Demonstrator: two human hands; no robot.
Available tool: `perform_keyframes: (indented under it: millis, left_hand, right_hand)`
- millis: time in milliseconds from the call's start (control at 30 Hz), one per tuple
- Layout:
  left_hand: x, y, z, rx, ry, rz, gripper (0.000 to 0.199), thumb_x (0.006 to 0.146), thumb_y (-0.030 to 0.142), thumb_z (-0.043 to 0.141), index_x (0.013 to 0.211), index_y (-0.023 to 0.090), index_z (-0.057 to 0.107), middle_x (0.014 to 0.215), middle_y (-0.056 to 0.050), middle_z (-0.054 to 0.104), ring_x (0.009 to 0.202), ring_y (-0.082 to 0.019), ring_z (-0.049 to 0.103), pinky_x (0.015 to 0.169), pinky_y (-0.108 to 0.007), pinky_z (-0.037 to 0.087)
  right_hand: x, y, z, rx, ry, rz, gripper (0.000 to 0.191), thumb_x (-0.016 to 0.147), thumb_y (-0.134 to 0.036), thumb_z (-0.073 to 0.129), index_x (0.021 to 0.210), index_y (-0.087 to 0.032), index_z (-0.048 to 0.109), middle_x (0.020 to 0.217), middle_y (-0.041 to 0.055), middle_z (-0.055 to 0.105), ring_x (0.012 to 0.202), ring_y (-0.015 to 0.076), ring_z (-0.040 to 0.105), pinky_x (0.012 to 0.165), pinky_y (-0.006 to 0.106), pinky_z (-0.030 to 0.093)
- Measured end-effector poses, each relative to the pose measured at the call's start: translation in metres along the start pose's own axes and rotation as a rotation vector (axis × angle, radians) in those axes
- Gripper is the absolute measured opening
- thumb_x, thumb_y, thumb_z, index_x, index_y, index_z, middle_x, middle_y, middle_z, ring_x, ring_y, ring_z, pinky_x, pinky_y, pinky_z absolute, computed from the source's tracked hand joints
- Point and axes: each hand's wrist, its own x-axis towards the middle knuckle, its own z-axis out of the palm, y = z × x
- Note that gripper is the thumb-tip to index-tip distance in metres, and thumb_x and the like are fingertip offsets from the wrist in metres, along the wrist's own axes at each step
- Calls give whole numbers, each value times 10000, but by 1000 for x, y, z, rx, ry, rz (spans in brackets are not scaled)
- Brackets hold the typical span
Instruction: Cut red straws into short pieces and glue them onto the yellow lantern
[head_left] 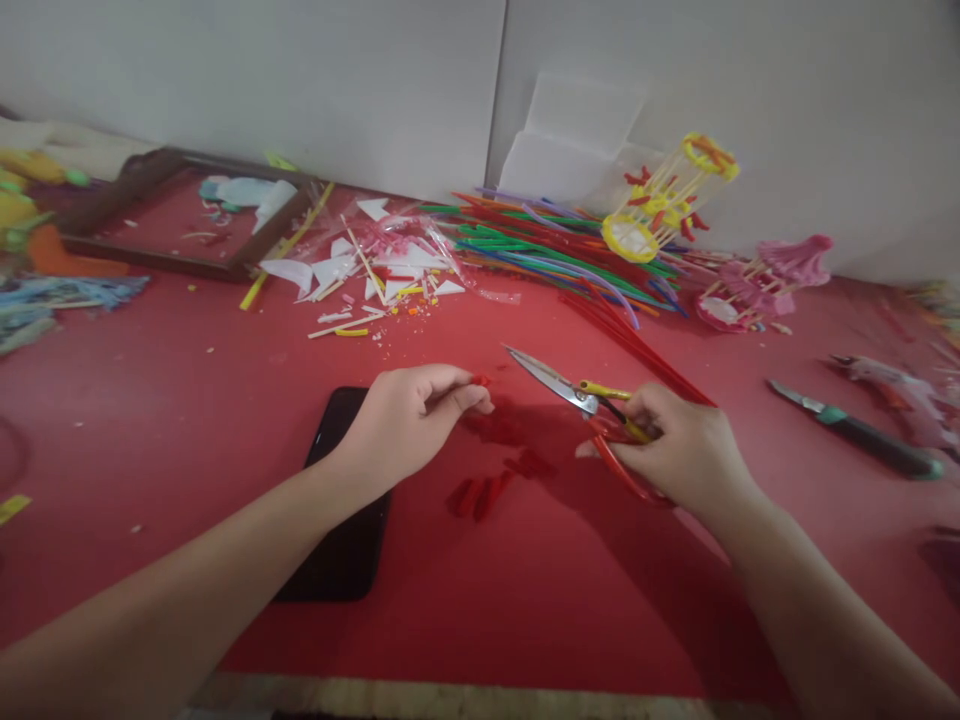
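Note:
Between thumb and fingertips, my left hand (420, 415) pinches a small piece of red pipe cleaner (481, 380). My right hand (682, 440) holds a pair of scissors (555, 382) with one red and one yellow handle, blades pointing left toward my left hand. Several short cut red pieces (484, 492) lie on the red tabletop below, between my hands. Long red pipe cleaners (637, 345) stretch from the heap at the back to my right hand. A black phone (341, 540) lies flat under my left wrist, partly covered.
Pipe cleaners (555, 250) of several colours are heaped at the back, beside paper scraps (390, 265). A yellow stick model (667, 205) and a pink one (765, 285) stand at right. A green-handled knife (862, 435) and a glue gun (900, 385) lie far right. A brown frame (157, 255) is at left.

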Motion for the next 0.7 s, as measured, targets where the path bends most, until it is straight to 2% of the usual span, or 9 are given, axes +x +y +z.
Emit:
perform_keyframes:
  millis: [100, 167, 233, 300, 367, 400, 467, 567, 700]
  left_hand:
    - [1, 2, -2, -36, 12, -34, 244, 902, 385, 573, 849, 212, 735, 866, -17, 794, 842, -189, 742, 770, -252, 556]
    - [2, 5, -3, -99, 19, -72, 229, 892, 372, 592, 851, 201, 738, 861, -21, 794, 836, -183, 742, 789, -252, 563]
    - [3, 8, -4, -203, 20, -116, 212, 887, 347, 608, 851, 183, 739, 858, -30, 793, 826, -174, 742, 808, -252, 572]
    - [3, 10, -3, -345, 5, -153, 203, 882, 335, 625, 835, 171, 736, 862, -39, 793, 815, -164, 742, 811, -251, 584]
    - [2, 10, 1, -501, -24, -194, 206, 878, 342, 640, 815, 166, 727, 865, -45, 793, 808, -160, 743, 804, -253, 595]
    - [1, 9, 4, -575, -35, -221, 210, 874, 350, 648, 806, 165, 719, 860, -47, 793, 802, -159, 744, 796, -254, 601]
    - [-1, 8, 9, -695, -49, -284, 215, 868, 361, 660, 792, 164, 701, 836, -47, 791, 786, -156, 745, 776, -250, 608]
    - [-6, 8, 16, -785, -85, -333, 205, 872, 350, 661, 786, 167, 696, 826, -41, 789, 792, -144, 744, 779, -234, 606]
    - [-10, 9, 20, -801, -115, -306, 201, 876, 337, 655, 766, 174, 694, 829, -36, 787, 812, -149, 743, 799, -247, 606]
  right_hand:
    - [6, 18, -2, -89, -43, 96, 484, 629, -659, 709, 708, -236, 488, 557, -8, 572, 490, 180, 550, 433, 258, 346]
    - [8, 33, -5, -92, -94, 95, 415, 670, -589, 704, 793, -230, 533, 655, 24, 631, 560, 215, 606, 466, 284, 397]
    - [9, 46, -10, -50, -168, -8, 335, 740, -490, 665, 913, -215, 584, 815, 68, 674, 687, 240, 653, 580, 345, 486]
    - [8, 49, -17, -29, -170, -152, 296, 794, -395, 613, 1014, -198, 626, 1037, 123, 658, 891, 272, 658, 768, 424, 520]
    - [6, 39, -21, -13, -90, -251, 272, 827, -303, 565, 1060, -196, 655, 1203, 146, 589, 1060, 286, 610, 899, 457, 486]
    - [4, 29, -20, 22, -56, -268, 257, 840, -262, 553, 1066, -205, 662, 1228, 137, 576, 1082, 271, 598, 911, 440, 483]
    - [0, 5, -15, 164, -29, -332, 164, 874, -228, 556, 983, -225, 678, 1091, 90, 627, 1009, 217, 613, 886, 383, 490]
    - [-7, -26, 1, 233, -131, -404, 105, 898, -285, 602, 950, -211, 656, 917, 57, 657, 875, 193, 611, 818, 362, 494]
    - [-12, -42, 15, 238, -277, -402, 53, 902, -241, 593, 922, -198, 615, 901, 60, 648, 843, 204, 574, 771, 377, 492]
